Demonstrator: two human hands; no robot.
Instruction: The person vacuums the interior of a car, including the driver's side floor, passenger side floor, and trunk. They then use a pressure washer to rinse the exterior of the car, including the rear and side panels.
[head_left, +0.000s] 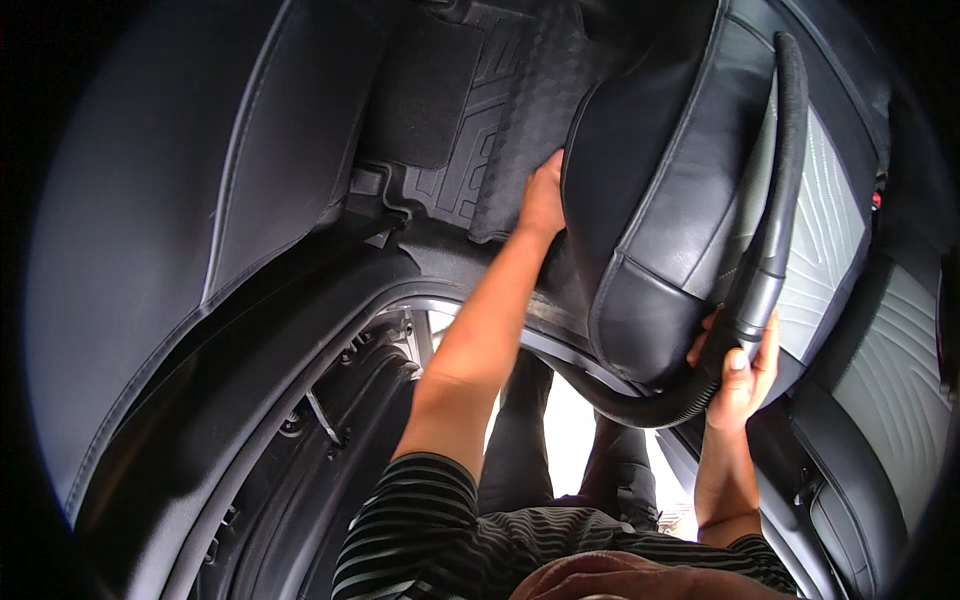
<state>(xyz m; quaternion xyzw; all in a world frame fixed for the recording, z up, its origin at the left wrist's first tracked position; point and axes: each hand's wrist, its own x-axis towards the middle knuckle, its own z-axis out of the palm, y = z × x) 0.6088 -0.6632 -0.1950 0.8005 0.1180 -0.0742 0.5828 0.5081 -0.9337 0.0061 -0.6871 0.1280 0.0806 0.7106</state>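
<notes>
My right hand (739, 382) is closed around the end of a black vacuum hose (637, 409), where it meets a curved black vacuum wand (787, 142). The wand points away from me over the black and light grey car seat (675, 217). My left hand (545, 195) reaches down by the front edge of that seat, at the raised edge of a black rubber floor mat (517, 142). The seat hides its fingers, so its grip does not show.
A black seat back (172, 187) stands on the left. The door sill (570, 341) and the black door frame (247, 442) curve below my left arm. A second grey and black seat back section (892, 375) is at the right. A floor panel (420, 97) lies beyond the mat.
</notes>
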